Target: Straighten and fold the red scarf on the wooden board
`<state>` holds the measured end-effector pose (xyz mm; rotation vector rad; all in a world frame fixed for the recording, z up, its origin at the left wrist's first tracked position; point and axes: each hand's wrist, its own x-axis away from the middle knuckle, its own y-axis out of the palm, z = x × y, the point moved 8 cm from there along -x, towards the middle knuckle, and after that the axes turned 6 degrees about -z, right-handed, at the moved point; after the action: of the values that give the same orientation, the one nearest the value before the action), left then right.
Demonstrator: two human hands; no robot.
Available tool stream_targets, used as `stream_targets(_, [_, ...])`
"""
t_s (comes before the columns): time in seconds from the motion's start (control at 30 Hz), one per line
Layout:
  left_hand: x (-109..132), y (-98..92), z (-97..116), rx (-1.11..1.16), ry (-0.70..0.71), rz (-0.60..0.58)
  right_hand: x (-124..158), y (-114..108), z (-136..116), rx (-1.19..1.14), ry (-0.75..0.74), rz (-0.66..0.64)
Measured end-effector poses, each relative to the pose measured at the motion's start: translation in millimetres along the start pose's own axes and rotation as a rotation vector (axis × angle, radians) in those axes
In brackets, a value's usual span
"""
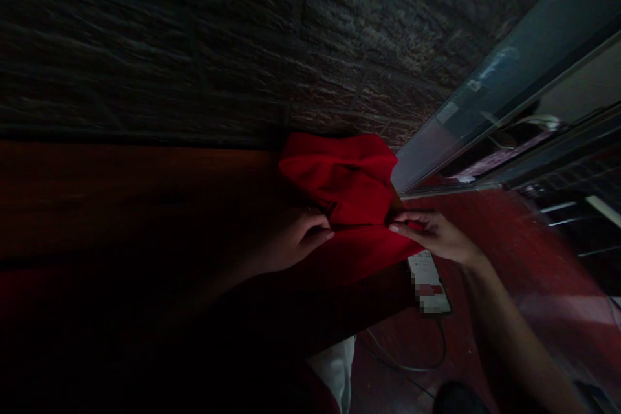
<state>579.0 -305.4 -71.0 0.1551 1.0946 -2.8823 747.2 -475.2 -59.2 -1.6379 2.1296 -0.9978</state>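
At the lower edge of the view, nearest the wearer: one patch of pale fabric (337,365), cut off by the frame, wearer's clothing perhaps. Beside it, a thin cable (427,369), looping over a red floor (509,233).

Next, one phone (429,284), screen lit and partly blocked out by coarse squares; its support cannot be told.

Item, left hand (295,240): thumb and forefinger brought together on a fold of the cloth; remaining fingers lost in shadow. Item, right hand (431,233): thumb and fingers pinching the same fold at its other end.

Principal item, one red cloth (359,187), lying between and beyond the hands, on the far right part of a dark wooden table (121,187), close to the wall. Judged light, soft and limp, not fragile, inclined to slump and crease; best held by pinching both ends of an edge and keeping it taut. Slipperiness uncertain. A dark line runs along the fold between the hands, seam or gap, not determinable. Nearer portion of the cloth fades into blackness; its full outline and layers cannot be made out.

Beyond: one textured block wall (291,45), dim; to the right, one grey upright (466,103), objects behind it indistinct.
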Motion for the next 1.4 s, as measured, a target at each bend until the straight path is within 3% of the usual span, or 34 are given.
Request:
stream_targets(0.23, [-12.1,10.2,2.8,-0.013,0.041,-0.005,-5.5,15.4,-22.8,-0.019,-0.032,-0.027])
stream_targets(0.57, [-14.1,12.1,-2.8,0.023,-0.027,0.017,-7.0,14.0,-20.0,0.03,0.004,0.016])
stream_targets(0.77, [-13.1,12.2,-2.3,0.015,-0.023,0.034,-5.1,12.7,-12.6,-0.075,0.013,0.017])
stream_targets(0.97, [-13.2,10.5,-1.3,0.047,-0.049,0.012,-1.8,7.4,-11.0,-0.063,0.042,-0.046])
stream_targets(1.27, [-14.8,10.9,-14.8,0.116,-0.069,-0.013,-4.0,-1.8,-6.8,-0.144,-0.003,0.066])
stream_targets(1.4, [-16.0,11.7,-19.3,0.141,-0.084,-0.088,-6.6,-5.3,-0.4,-0.142,0.009,0.066])
